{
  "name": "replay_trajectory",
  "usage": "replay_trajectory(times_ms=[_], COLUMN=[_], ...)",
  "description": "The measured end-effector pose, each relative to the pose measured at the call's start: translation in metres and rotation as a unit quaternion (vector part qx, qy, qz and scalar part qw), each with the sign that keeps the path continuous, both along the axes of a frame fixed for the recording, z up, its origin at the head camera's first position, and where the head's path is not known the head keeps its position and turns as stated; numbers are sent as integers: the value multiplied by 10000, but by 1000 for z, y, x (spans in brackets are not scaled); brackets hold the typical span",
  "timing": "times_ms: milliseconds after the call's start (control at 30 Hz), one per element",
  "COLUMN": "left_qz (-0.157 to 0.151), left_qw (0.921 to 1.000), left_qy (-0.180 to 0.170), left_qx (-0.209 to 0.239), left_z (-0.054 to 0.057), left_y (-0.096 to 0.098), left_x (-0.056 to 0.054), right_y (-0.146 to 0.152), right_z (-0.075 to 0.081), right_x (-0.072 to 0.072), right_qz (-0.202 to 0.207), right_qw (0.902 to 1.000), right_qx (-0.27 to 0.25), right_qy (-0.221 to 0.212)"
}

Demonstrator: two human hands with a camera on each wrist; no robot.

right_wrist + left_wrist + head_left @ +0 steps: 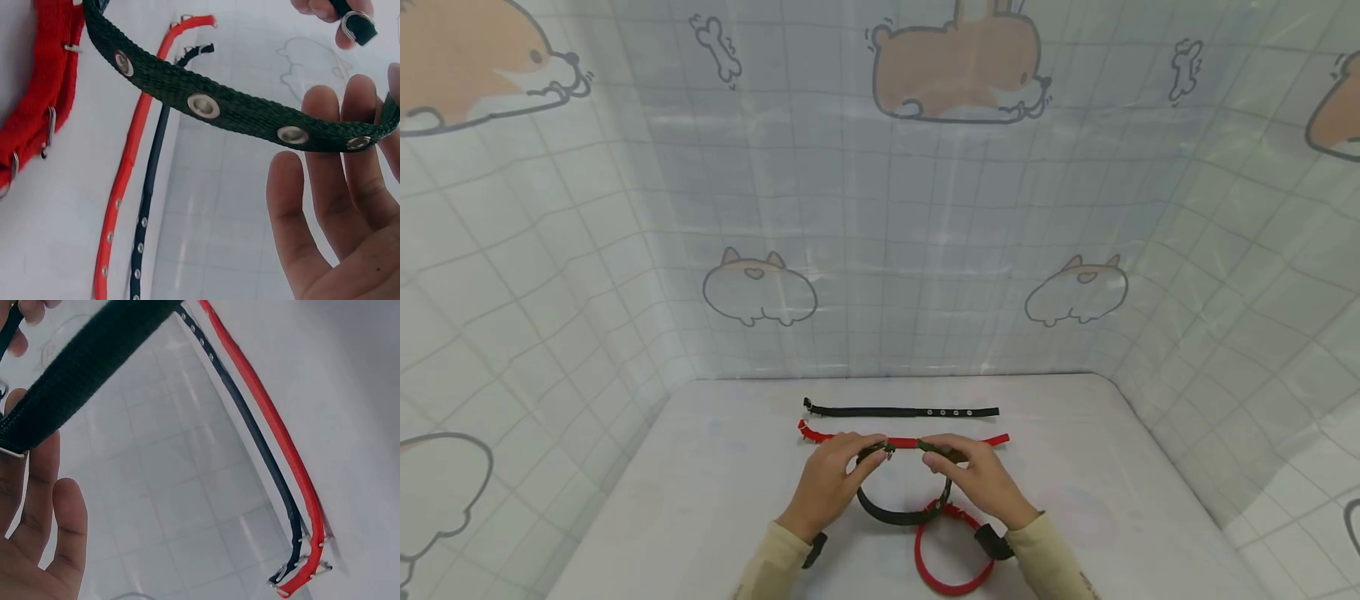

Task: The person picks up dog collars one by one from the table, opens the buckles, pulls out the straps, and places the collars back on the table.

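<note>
A dark green woven collar (898, 517) is bent into an open loop between my two hands. My left hand (835, 479) pinches its buckle end; a metal bar (12, 452) on the band shows in the left wrist view. With thumb and fingers, my right hand (981, 479) pinches the other end. Metal eyelets (204, 105) run along that part in the right wrist view. A small gap separates the two ends, and the loop's lower curve hangs toward me, overlapping a red collar loop (951, 590) in the head view.
Beyond my hands, a straight red collar (902, 443) and a straight black collar (880, 412) lie side by side across the white table (700, 467). A pale curtain (917, 217) with dog drawings surrounds the back and sides. Black bands (994, 543) circle my wrists.
</note>
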State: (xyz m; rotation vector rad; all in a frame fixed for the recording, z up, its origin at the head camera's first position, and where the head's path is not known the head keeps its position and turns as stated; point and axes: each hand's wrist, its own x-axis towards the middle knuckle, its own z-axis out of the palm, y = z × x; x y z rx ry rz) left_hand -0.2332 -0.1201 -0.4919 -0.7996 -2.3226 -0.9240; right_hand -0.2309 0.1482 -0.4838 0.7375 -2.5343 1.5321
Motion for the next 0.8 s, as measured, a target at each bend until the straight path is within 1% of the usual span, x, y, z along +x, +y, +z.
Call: replay_trajectory(times_ms=[133, 233, 267, 333, 467, 567, 667, 800], left_qz=[86, 137, 176, 248, 421, 503, 563, 632], left_qw=[9999, 9996, 9995, 9993, 9984, 9977, 9972, 9967], left_qy=[109, 220, 209, 160, -123, -293, -353, -376], left_qx=[-58, -115, -160, -240, -366, -355, -345, -337], left_z=[3, 6, 6, 7, 6, 4, 0, -4], left_y=[-2, -5, -6, -7, -10, -12, -12, -13], left_x=[-4, -10, -13, -18, -26, -31, -34, -36], right_y=[6, 11, 12, 15, 22, 26, 29, 34], right_z=[1, 3, 3, 3, 0, -3, -6, -9], right_x=[-3, -5, -6, -9, -13, -16, -18, -19], right_qz=[-155, -296, -345, -439, -572, -635, -678, -738], right_qw=[9999, 9995, 9993, 9987, 9975, 9964, 9956, 9945], right_qx=[-15, -27, -19, -25, 37, 92, 110, 172], right_qy=[36, 112, 158, 251, 423, 547, 638, 724])
